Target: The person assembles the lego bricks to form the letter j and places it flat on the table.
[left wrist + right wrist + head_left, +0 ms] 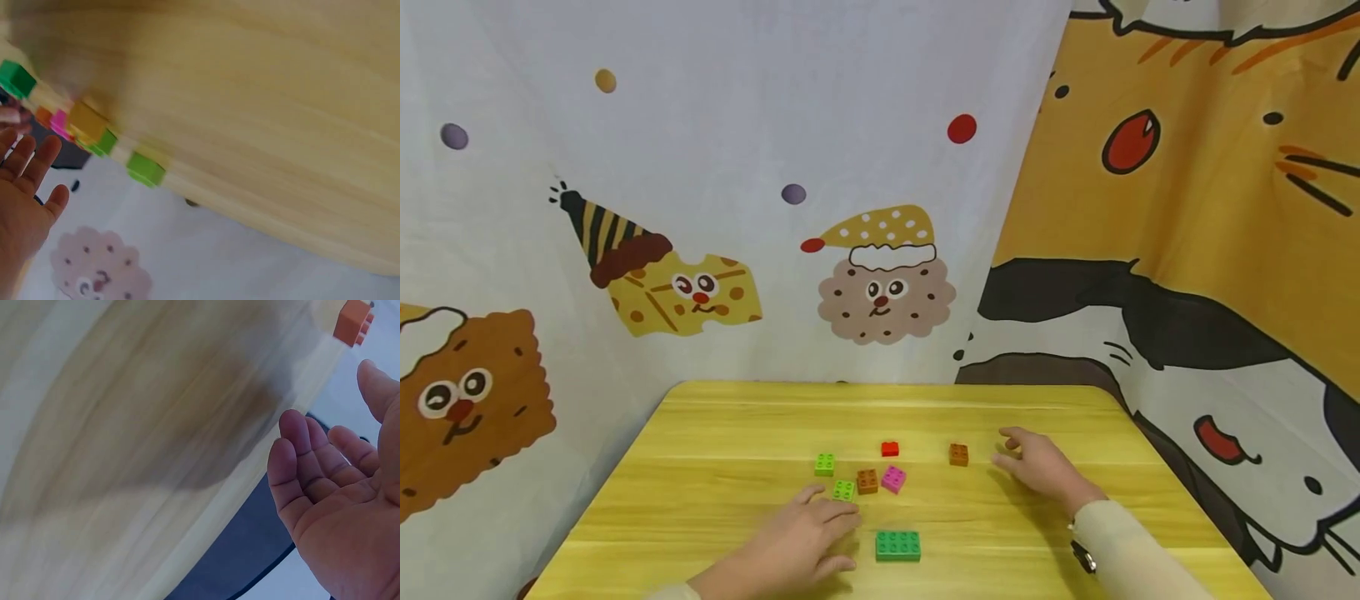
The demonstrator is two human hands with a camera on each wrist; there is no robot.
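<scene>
My left hand (801, 537) hovers over the near left of the table with fingers spread and nothing held. Beyond its fingertips is a lime green toy brick (843, 490), with an orange-brown brick (867, 481) and a pink brick (893, 478) beside it. To the right of that hand lies a longer green brick (898, 546). My right hand (1043, 471) is held to the right of another orange-brown brick (958, 454), apart from it. In the right wrist view its fingers (284, 469) are loosely bent around nothing, and the brick (352, 324) shows past the thumb.
A second lime green brick (824, 464) and a small red brick (890, 449) lie farther back on the wooden table (737, 425). Behind the table's far edge hangs a printed cloth (760, 125). A dark watch (1082, 556) is on the right wrist.
</scene>
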